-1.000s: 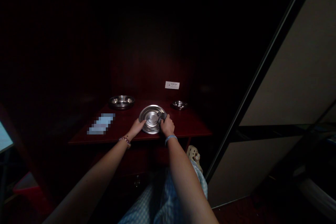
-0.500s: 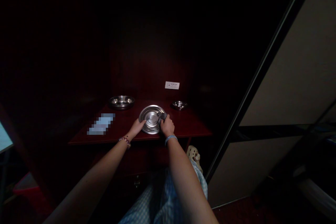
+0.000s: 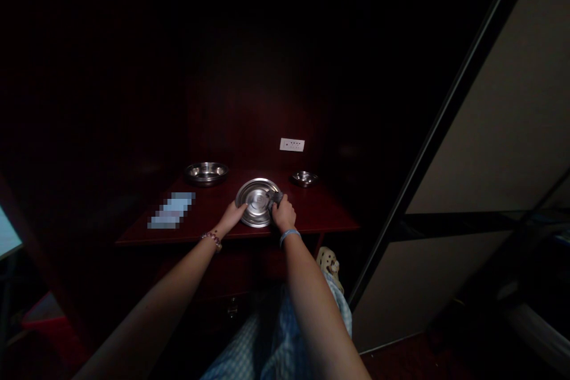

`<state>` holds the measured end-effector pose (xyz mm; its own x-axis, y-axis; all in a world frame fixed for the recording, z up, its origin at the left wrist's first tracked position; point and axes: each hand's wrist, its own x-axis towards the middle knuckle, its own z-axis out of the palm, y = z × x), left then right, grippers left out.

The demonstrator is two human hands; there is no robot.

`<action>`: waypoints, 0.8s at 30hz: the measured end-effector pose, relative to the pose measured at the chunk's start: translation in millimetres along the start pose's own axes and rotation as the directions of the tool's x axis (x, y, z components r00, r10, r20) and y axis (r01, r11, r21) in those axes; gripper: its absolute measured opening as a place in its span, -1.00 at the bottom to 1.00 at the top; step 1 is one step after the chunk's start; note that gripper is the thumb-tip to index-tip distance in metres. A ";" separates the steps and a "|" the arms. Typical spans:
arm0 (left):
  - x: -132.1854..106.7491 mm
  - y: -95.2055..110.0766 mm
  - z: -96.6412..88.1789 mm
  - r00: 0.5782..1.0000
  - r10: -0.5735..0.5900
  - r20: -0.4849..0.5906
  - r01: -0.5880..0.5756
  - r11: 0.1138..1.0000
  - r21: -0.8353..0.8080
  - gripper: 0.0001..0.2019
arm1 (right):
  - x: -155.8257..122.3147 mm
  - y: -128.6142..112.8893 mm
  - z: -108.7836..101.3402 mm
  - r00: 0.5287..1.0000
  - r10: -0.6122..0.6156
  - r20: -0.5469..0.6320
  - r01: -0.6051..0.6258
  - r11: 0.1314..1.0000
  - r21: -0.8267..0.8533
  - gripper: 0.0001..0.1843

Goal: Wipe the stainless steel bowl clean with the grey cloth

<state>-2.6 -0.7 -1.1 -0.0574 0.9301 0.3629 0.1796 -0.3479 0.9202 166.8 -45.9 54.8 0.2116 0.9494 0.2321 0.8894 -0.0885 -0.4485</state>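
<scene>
A round steel plate (image 3: 256, 201) with a raised rim is tilted towards me near the front edge of the dark red desk (image 3: 323, 211). My left hand (image 3: 231, 215) grips its left rim, with the thumb over the inside. A crumpled dark grey cloth (image 3: 275, 197) is bunched in my right hand (image 3: 284, 214) and pressed against the plate's right inner side. The fingers under the plate are hidden.
At the back left of the desk stand steel dishes (image 3: 206, 174), perhaps stacked. A smaller steel dish (image 3: 304, 179) sits at the back right, below a white wall socket (image 3: 292, 145). A blurred-out flat item (image 3: 172, 210) lies on the left.
</scene>
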 end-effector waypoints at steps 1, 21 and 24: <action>0.2 -0.3 0.0 1.000 0.000 -0.001 0.000 1.000 0.001 -0.62 | -0.2 -0.2 -0.2 1.000 0.000 -0.001 0.000 1.000 0.001 -0.66; -0.9 1.8 -0.2 1.000 0.009 -0.004 -0.009 1.000 0.002 -0.62 | -0.4 -1.0 -0.7 1.000 0.011 0.017 -0.010 1.000 -0.023 -0.66; -0.9 1.2 -0.3 1.000 0.020 -0.011 -0.020 1.000 -0.002 -0.62 | -0.5 -0.8 -0.7 1.000 0.005 0.014 -0.005 1.000 -0.018 -0.66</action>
<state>-2.6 -1.9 -0.3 -0.0644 0.9215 0.3829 0.1792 -0.3668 0.9129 166.2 -46.6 55.6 0.2108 0.9530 0.2178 0.8954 -0.0988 -0.4342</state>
